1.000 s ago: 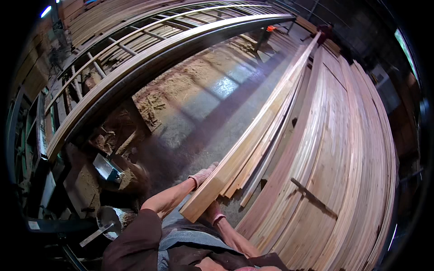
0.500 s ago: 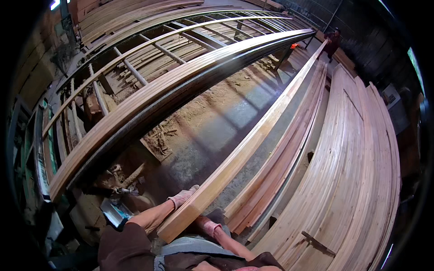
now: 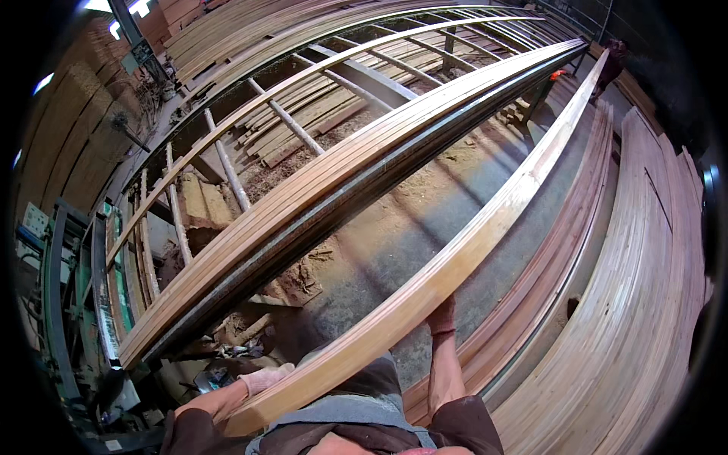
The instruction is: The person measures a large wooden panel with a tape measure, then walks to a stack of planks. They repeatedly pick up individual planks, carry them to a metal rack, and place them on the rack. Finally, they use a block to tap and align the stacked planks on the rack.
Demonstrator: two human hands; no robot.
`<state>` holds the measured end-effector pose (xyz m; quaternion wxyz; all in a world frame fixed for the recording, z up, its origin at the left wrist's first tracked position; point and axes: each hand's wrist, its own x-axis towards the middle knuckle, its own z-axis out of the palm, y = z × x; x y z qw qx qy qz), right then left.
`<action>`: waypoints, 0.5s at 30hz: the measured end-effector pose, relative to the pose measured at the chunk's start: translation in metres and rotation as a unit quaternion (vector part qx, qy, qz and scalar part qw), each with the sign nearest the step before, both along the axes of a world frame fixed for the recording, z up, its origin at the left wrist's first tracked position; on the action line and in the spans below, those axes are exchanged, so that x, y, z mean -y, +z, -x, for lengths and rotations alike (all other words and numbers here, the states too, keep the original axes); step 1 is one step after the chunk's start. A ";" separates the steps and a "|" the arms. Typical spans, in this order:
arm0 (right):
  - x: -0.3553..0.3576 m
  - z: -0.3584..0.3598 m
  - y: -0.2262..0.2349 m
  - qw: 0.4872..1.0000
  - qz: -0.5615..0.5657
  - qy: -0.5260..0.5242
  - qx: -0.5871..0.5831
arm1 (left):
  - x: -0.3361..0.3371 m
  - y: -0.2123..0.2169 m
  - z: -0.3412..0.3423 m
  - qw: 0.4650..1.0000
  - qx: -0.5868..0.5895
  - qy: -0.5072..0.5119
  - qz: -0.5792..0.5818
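A long bundle of pale wooden boards [image 3: 425, 292], several laid together, runs from my waist to the far right, in the air above the floor. My left hand [image 3: 265, 377], in a pale pinkish work glove, holds the bundle's left side close to its near end; its fingertips are partly hidden. Farther along, my right hand [image 3: 442, 315], also gloved, grips the right side from below, its fingers mostly behind the wood. At the far end a person [image 3: 611, 64] in dark clothes stands by the bundle; that person's hands are too small to make out.
On the left stands a roller conveyor frame [image 3: 284, 117], with more boards [image 3: 318, 171] lying along its near rail. Stacked planks [image 3: 599, 280] and a narrower reddish row [image 3: 531, 280] line the right. Sawdust and scraps [image 3: 307, 277] litter the concrete floor. Green machinery [image 3: 57, 265] stands far left.
The bundle's near end has swung left and come nearer my body. My right hand has moved forward along it, and my left hand has shifted left and down. My view has turned leftward.
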<state>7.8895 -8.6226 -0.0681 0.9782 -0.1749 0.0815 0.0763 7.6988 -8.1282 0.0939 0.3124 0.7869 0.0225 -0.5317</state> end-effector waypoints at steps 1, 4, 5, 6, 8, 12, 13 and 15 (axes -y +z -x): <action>0.003 -0.024 0.010 0.992 0.115 -0.009 0.059 | -0.014 -0.012 0.009 1.000 0.011 -0.015 0.011; -0.024 -0.055 0.056 0.988 -0.151 0.004 0.045 | 0.000 0.052 -0.006 0.996 -0.079 0.025 -0.043; -0.024 -0.056 0.056 0.985 -0.167 -0.006 0.053 | 0.013 0.076 -0.028 0.990 -0.116 0.038 -0.068; -0.025 -0.057 0.056 0.981 -0.182 -0.017 0.061 | 0.003 0.066 -0.030 0.989 -0.119 0.046 -0.081; -0.047 -0.054 0.071 0.968 -0.251 0.013 0.030 | -0.030 0.053 -0.005 0.981 -0.139 0.073 -0.112; -0.096 -0.041 0.123 0.960 -0.275 0.055 -0.011 | 0.029 0.042 -0.087 0.995 -0.057 0.074 -0.032; -0.110 -0.036 0.125 0.962 -0.268 0.056 -0.009 | 0.061 0.053 -0.129 0.993 -0.060 0.101 -0.002; -0.151 -0.027 0.110 0.904 -0.411 0.116 0.011 | 0.098 0.041 -0.195 0.997 -0.019 0.042 0.062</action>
